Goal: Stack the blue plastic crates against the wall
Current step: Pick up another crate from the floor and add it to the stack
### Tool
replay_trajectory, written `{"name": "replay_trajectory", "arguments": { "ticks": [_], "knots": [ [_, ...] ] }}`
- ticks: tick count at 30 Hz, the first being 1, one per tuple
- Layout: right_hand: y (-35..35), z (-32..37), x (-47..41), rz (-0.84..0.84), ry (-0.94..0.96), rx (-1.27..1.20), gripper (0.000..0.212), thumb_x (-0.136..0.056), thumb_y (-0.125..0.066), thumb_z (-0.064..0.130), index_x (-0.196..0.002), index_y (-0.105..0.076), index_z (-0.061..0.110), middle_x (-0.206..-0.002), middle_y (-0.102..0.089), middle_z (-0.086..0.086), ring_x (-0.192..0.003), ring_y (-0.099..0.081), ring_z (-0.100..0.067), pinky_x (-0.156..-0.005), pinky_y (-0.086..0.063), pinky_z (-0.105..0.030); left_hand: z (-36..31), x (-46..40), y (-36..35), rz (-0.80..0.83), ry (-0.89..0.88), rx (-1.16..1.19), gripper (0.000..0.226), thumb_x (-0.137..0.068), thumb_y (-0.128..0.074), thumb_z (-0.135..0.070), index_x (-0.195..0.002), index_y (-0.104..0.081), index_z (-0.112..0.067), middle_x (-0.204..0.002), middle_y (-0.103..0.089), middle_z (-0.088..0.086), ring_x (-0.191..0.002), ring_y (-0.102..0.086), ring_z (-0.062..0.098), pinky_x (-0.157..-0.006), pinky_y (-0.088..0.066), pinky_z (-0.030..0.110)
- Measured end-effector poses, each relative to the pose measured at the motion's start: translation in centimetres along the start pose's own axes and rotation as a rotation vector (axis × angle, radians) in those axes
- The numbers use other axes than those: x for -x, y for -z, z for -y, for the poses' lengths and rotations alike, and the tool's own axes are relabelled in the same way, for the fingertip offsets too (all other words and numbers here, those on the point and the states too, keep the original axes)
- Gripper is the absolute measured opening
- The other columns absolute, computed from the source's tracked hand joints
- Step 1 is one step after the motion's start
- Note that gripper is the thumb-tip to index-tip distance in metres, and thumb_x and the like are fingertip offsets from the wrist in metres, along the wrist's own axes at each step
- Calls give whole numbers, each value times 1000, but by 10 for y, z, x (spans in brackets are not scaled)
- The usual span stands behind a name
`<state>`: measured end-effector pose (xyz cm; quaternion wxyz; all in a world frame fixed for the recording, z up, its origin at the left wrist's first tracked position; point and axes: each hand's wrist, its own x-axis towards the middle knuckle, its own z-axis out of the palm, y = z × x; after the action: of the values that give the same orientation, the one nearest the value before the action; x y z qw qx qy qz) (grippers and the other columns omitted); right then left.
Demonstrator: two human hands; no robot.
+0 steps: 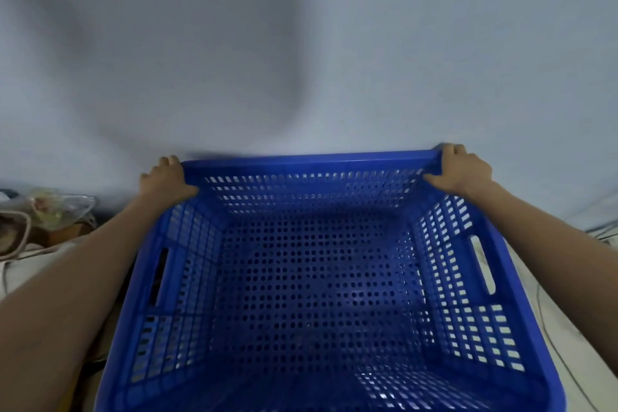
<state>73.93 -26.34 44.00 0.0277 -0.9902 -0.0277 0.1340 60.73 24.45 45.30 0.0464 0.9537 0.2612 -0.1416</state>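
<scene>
A blue plastic crate [311,165] with perforated walls and floor fills the lower middle of the head view, open side up and empty. Its far rim lies close against the pale wall [334,43]. My left hand [165,182] grips the far left corner of the rim. My right hand [459,170] grips the far right corner. Both forearms run along the crate's sides. Whatever the crate rests on is hidden beneath it; darker shapes show faintly through its holed floor.
A clear plastic bag [57,207] with things inside lies on the left by the wall, beside a brown object [67,232]. Thin cables [548,328] run over the pale floor on the right.
</scene>
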Motion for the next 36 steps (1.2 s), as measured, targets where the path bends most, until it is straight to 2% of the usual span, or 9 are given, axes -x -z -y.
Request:
{"name": "replay_trajectory", "arguments": {
  "ticks": [8,12,16,19,24,26,29,33,36],
  "knots": [
    [-21,13,-9,-140,-13,136,79,-69,-65,61,-122,-40,8,-122,-49,-19,-107,-49,-39,-85,-43,-47,-17,-13,-13,-40,-5,-199,85,-69,-70,-39,-132,-35,5,-126,-47,22,-115,-49,40,-93,-42,48],
    [-18,30,-5,-46,-137,197,92,-65,-68,64,-131,-33,10,-132,-43,-18,-119,-44,-39,-99,-36,-50,-32,-5,-9,16,87,-238,94,-71,-67,-50,-139,-29,3,-136,-42,22,-125,-41,39,-101,-36,47],
    [-12,75,5,67,-323,437,106,-70,-67,57,-146,-16,4,-148,-32,-21,-136,-31,-41,-114,-23,-55,-77,12,-11,31,86,-483,105,-68,-63,-64,-144,-26,-2,-144,-38,18,-133,-36,34,-110,-28,43],
    [-13,124,17,73,-245,546,98,-77,-62,51,-147,-15,2,-149,-34,-21,-138,-31,-40,-116,-20,-57,-135,23,-29,103,101,-569,108,-69,-60,-66,-146,-23,0,-143,-39,17,-132,-38,33,-113,-26,42],
    [-26,173,23,108,-239,679,88,-87,-54,47,-145,-13,-4,-147,-34,-23,-137,-33,-40,-115,-24,-55,-179,22,-42,166,238,-608,98,-75,-63,-51,-146,-22,3,-141,-40,22,-131,-38,39,-113,-26,49],
    [-25,166,23,67,-215,648,80,-89,-53,40,-144,-15,-3,-145,-36,-23,-135,-35,-40,-114,-27,-52,-171,27,-40,127,211,-592,102,-74,-64,-53,-147,-20,4,-143,-37,24,-134,-35,40,-111,-27,46],
    [-31,127,25,-34,-35,540,77,-88,-54,31,-146,-11,2,-145,-33,-19,-135,-32,-37,-113,-28,-50,-139,36,-41,-30,5,-539,110,-73,-65,-55,-149,-9,0,-151,-25,21,-142,-22,38,-115,-23,45],
    [-38,56,43,-16,-28,483,106,-84,-58,40,-148,19,5,-162,7,-11,-150,4,-30,-118,-10,-53,-64,54,-41,-106,-214,-444,102,-84,-55,-36,-152,16,-9,-163,11,8,-151,6,23,-120,-4,45],
    [-43,9,70,-17,-79,453,85,-88,-49,41,-151,-7,3,-160,21,-12,-149,13,-25,-120,-11,-48,4,79,-54,-144,-238,-373,95,-88,-51,-38,-152,12,-6,-163,14,8,-151,5,21,-119,6,38]
  ]
}}
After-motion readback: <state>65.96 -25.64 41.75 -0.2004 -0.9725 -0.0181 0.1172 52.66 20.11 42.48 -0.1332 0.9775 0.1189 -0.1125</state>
